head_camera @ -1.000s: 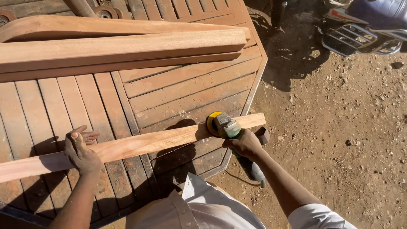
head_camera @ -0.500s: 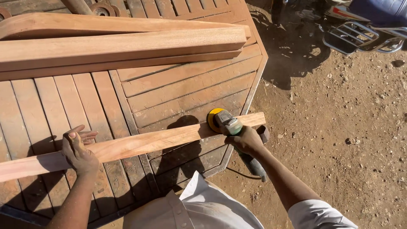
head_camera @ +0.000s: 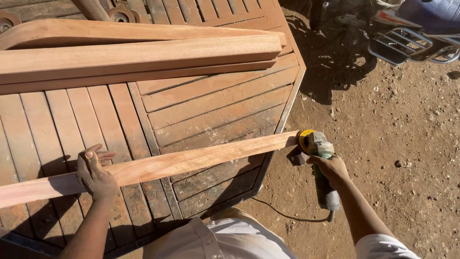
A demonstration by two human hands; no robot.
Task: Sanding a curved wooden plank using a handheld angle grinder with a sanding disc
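- wooden strip [head_camera: 191, 160], long and pale, lies slantwise across the slatted table [head_camera: 215, 110], from the left edge of the frame to the table's right rim at mid-frame.
- head view: my left hand [head_camera: 96, 175] sits at lower left, palm down on the strip, fingers curled over its far edge, pressing it to the slats.
- my right hand [head_camera: 330, 168], right of centre, is closed around the body of the angle grinder [head_camera: 318, 163]; its yellow disc [head_camera: 304, 139] sits at the strip's right tip, touching or just beside it, i cannot tell which.
- the cord [head_camera: 287, 216] trails over the dirt ground [head_camera: 407, 144] below the table's corner.
- thicker beams [head_camera: 134, 52] lie stacked across the upper left.
- risk, as i judge it: only one hand pins the strip, far from the disc, so the free end could chatter or kick.
- the disc could also gouge the tip if i tilt it.
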